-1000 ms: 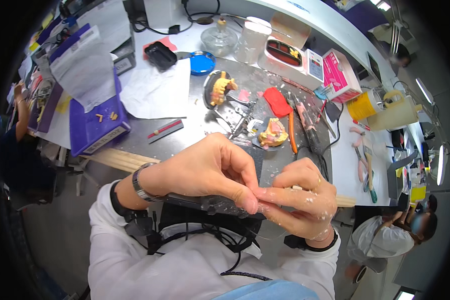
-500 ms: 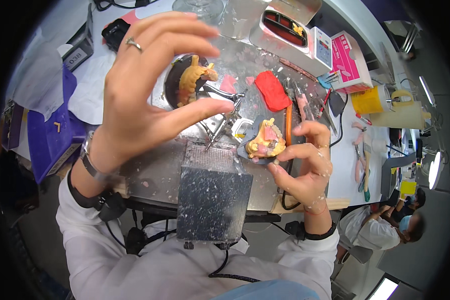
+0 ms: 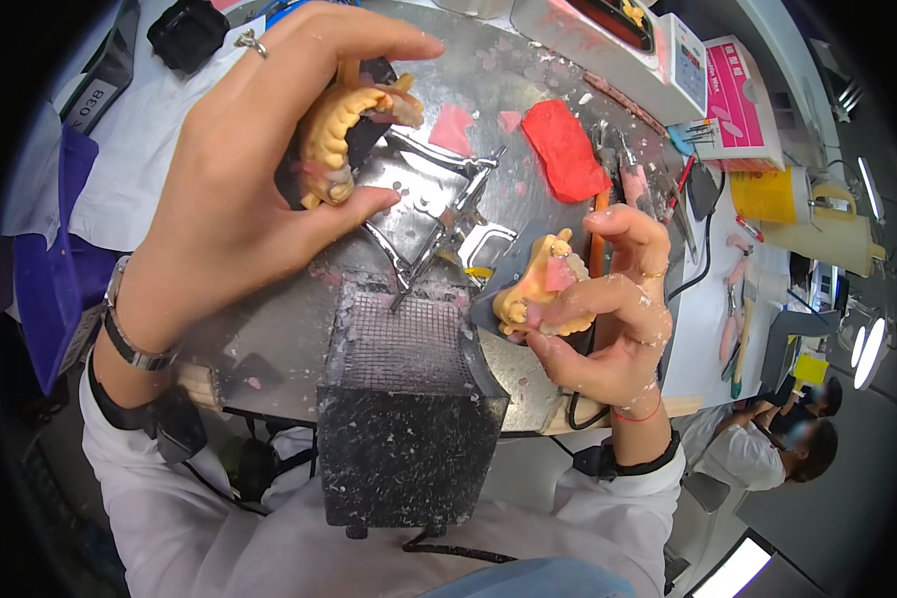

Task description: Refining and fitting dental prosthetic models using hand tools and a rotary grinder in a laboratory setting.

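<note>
Two yellow dental casts lie opened out on a shiny metal articulator. My left hand curls round the left dental cast, fingers along its far side and thumb at its near side. That cast sits on a dark base and has pink wax at its edges. My right hand holds the right dental cast by its right edge, the thumb low and one finger across its teeth. Pink wax shows on this cast too, and a grey base is under it. The fingers hide part of its teeth.
A black box with a mesh top juts from the bench edge between my arms. Beyond the casts lie a red lump, pink wax pieces and hand tools. A white heating unit and a pink box stand far right.
My left hand has come down from above the left dental cast and closed round it. A finger of my right hand has moved onto the right cast's teeth. The view has shifted nearer.
</note>
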Motion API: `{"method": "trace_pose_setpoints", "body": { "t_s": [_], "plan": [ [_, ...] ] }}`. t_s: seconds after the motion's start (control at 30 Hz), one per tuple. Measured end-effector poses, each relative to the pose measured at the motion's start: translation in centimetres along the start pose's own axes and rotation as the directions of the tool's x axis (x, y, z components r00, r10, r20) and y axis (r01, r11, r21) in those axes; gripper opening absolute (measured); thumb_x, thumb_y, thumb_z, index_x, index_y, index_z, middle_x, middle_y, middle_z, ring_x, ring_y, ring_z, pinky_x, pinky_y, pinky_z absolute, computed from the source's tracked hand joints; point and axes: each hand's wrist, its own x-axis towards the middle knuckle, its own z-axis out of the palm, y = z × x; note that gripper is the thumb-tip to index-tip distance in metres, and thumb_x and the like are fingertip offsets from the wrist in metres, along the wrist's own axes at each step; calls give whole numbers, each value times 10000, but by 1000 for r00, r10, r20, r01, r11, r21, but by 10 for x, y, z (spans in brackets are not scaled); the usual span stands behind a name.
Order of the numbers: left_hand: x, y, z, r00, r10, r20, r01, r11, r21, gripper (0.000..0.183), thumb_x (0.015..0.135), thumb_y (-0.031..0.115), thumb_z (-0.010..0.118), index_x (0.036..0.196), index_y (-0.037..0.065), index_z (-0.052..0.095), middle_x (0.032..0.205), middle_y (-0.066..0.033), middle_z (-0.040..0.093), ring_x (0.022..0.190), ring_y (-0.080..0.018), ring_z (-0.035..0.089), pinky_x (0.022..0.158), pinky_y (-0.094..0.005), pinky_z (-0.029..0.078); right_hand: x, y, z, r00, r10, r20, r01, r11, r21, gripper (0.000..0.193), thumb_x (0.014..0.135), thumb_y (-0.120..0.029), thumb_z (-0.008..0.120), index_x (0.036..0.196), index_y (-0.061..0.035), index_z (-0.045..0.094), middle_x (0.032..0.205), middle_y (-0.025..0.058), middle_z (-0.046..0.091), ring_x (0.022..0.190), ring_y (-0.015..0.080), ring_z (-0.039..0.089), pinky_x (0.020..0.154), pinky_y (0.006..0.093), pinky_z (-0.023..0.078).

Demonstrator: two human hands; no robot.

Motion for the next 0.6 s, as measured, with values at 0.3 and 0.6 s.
{"method": "trace_pose_setpoints", "body": {
  "t_s": [0.3,0.6],
  "plan": [
    [-3,-6,1,1000,30,-5,-30,999,-14,646,648,-32,796,1230,-16,515,1252,-145,556,1129,-249,565,944,-311,459,-2,3,2,1000,2,-21,0,998,58,295,505,-76,787,777,-171,726,1244,140,438,1102,264,447,962,372,346],
    [-2,-4,-3,999,33,25,-34,999,41,608,665,-57,763,1224,-17,527,1243,-137,563,1125,-237,568,951,-307,450,-6,3,1,987,-142,-73,127,976,-177,316,456,-142,773,759,-225,741,1203,111,478,1103,297,445,963,434,353]
  ]
}}
